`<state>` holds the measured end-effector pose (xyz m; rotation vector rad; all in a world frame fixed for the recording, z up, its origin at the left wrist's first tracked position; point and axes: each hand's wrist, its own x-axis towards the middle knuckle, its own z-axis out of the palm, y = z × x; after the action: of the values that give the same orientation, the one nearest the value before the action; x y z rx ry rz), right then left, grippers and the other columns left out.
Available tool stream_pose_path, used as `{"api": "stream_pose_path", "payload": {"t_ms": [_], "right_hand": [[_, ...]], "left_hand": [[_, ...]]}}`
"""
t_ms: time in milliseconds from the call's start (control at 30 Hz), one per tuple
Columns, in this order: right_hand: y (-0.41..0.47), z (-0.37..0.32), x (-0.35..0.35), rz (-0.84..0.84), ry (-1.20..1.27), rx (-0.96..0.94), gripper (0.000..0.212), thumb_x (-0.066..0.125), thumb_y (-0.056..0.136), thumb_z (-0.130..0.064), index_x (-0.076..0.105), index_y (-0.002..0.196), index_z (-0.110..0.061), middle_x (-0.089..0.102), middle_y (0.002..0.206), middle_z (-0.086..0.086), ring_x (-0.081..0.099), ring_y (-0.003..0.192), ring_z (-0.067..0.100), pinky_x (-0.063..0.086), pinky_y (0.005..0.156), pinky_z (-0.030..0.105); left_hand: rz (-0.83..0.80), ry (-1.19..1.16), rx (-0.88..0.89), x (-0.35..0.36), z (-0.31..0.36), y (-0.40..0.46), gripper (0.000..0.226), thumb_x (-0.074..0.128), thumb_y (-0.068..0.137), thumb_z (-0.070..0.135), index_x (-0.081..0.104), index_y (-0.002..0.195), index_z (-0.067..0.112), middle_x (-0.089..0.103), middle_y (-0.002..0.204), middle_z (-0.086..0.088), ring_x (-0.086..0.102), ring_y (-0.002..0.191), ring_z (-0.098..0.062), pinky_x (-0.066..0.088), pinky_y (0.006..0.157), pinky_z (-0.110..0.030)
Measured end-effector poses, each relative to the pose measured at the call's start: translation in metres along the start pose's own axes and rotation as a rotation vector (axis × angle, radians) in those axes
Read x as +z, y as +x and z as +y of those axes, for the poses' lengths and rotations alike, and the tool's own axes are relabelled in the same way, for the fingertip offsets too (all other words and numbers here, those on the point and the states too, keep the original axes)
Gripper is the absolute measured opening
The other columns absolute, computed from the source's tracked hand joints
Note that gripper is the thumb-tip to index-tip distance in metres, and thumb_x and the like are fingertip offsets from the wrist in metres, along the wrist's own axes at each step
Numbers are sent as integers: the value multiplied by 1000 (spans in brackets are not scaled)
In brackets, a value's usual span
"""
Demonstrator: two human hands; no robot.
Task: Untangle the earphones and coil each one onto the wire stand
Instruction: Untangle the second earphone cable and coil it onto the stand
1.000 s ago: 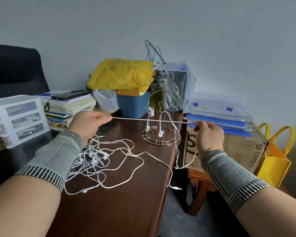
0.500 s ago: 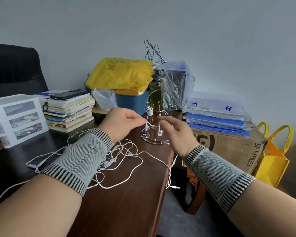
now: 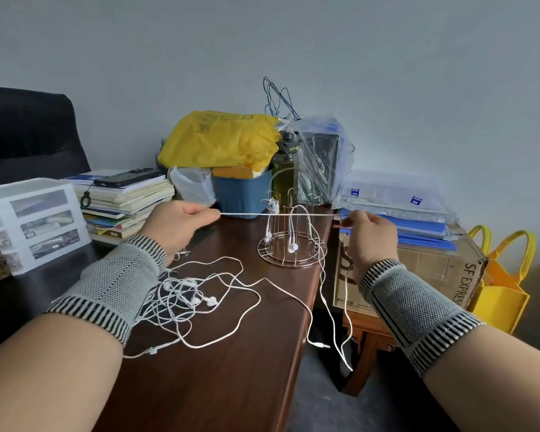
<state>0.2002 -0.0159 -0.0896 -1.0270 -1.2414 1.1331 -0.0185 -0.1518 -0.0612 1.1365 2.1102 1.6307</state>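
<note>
A white earphone cable (image 3: 250, 215) is stretched taut and level between my two hands, in front of the wire stand (image 3: 290, 232). My left hand (image 3: 176, 226) pinches its left end and my right hand (image 3: 370, 235) pinches its right end. The copper-coloured stand sits near the desk's right edge; a coiled earphone (image 3: 273, 207) hangs on its left hook and earbuds dangle inside it. A tangle of white earphones (image 3: 187, 299) lies on the dark wooden desk (image 3: 219, 385) below my left wrist. Loose cable ends (image 3: 337, 332) hang over the desk's right edge.
Behind the stand are a blue bin (image 3: 240, 194) under a yellow bag (image 3: 222, 140), a dark bottle (image 3: 286, 163) and a plastic-wrapped box. Books (image 3: 122, 204) and a white drawer unit (image 3: 32, 222) sit left. A cardboard box (image 3: 418, 266) with blue folders stands right of the desk.
My hands came together at the stand half a second ago and have now pulled apart again, drawing the cable taut between them.
</note>
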Motion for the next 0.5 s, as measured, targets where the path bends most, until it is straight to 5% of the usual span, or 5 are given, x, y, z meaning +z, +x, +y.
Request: {"api": "stream_pose_path", "payload": {"t_ms": [167,200,267,400,500], "right_hand": [[4,5,0,69,-62,-2,27,50,84,-18,58,59,-10,33,29,-12,32,43,14,30,50,26],[5,6,1,61,-103,-19,26,50,83,-20,58,60,-10,34,30,-12,33,45,16,31,52,28],[6,8,1,-12,-233,-91,24,52,83,-23,59,62,-12,43,40,-9,38,48,18,36,57,31],[-11,0,10,-253,-306,-258,20,52,89,-14,70,97,-19,69,79,-2,54,55,11,45,56,28],[-24,-4,23,-470,-95,-191,16,59,89,-7,70,99,-14,73,86,6,67,75,20,55,68,26]], "left_hand": [[17,-47,-4,-7,-2,0,32,71,86,19,70,113,2,45,124,-34,43,121,-43,39,101,-59],[1,-54,10,-5,-1,-1,30,71,87,18,70,111,2,48,115,-30,33,89,-9,48,88,-52],[-35,-53,50,1,1,-2,22,71,86,19,72,104,6,50,106,-5,39,44,-2,43,62,-28],[-126,8,133,29,13,-11,5,73,84,24,73,81,20,63,48,12,46,51,3,36,57,-18],[-200,94,201,53,19,-15,8,74,82,27,76,79,21,72,72,11,63,74,-4,48,71,-24]]}}
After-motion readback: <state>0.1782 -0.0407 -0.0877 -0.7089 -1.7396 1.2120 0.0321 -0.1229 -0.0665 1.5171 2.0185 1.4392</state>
